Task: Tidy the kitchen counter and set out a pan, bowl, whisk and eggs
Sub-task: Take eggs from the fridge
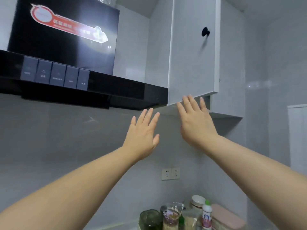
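1. Hands are both raised toward the upper middle of the frame, bare forearms running up from the lower corners.
2. Left hand, at centre, is open: fingers straight and slightly spread, palm facing away, holding nothing and touching nothing.
3. Right hand, just right of centre, is open too, with straight fingers. Its fingertips reach the lower edge of a pale grey cabinet door; whether they press on it cannot be told.
4. A round black knob sits high on the door, near its right edge.
5. A black range hood fills the upper left, with a red sticker on its glossy front and a row of grey buttons below.
6. The bowl is at the bottom right, in the corner of the tabletop. It is white, round and shallow, resting on top of something and partly hidden by a white bottle with a green cap.
7. Around it stand a green glass jar, a clear bag of grain and a pink box, packed close together.
8. Two white sockets sit on the wall above them.
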A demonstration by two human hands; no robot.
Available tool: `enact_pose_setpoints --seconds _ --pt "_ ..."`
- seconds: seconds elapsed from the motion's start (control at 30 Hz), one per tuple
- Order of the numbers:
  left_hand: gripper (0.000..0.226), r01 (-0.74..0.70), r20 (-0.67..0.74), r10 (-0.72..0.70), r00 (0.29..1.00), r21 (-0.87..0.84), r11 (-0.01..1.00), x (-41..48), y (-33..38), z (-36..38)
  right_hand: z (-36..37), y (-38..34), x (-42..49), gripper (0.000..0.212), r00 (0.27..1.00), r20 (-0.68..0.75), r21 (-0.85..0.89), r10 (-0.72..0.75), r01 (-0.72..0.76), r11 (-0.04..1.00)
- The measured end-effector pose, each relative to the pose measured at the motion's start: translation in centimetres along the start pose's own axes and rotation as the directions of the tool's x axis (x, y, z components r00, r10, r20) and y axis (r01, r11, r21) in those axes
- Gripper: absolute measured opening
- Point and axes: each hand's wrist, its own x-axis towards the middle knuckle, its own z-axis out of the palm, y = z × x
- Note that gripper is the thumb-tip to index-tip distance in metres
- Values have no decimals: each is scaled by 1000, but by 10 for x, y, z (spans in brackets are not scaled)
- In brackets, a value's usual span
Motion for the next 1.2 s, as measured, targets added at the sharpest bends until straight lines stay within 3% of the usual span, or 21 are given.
enact_pose_setpoints --seconds 0.1,0.23,0.3,0.4,0.6,0.73,0.9,1.03,1.1,1.2 --pt "70 6 -21 -7 1000 -58 998 45 4 13 5 22 34 60 999 -19 -102 -47 45 994" --pt "75 6 -57 -12 998 -93 996 108 15 27 28 47 58 53 998 -56 -318 -14 -4 948" --pt "77 10 -83 -20 996 -123 992 134 25 35 43 59 60 42 992 -65 -368 -109 77 926" --pt "81 -5 -115 -12 993 -151 988 167 43 51 64 76 58 41 988 -55 -394 -144 111 912" --pt "94 35 -184 -43 982 -47 998 207 72 82 89 109 50 58 961 -194 -349 -196 119 930" --pt "82 34 -305 -61 950 -93 995 227 86 96 111 134 46 55 952 -221 -359 -214 125 925" --pt "77 -1 -360 -45 932 -126 992 241 94 104 131 149 51 49 915 -313 -365 -254 131 922" --pt "78 3 -319 -4 948 -3 1000 247 96 104 131 154 67 25 958 -246 -306 -146 66 950" --pt "79 18 -319 2 948 59 998 248 99 105 134 158 71 36 982 -188 -291 -13 -43 956" --pt "78 65 -282 -20 959 151 986 254 104 108 143 166 73 56 1000 -15 -241 19 -22 970"
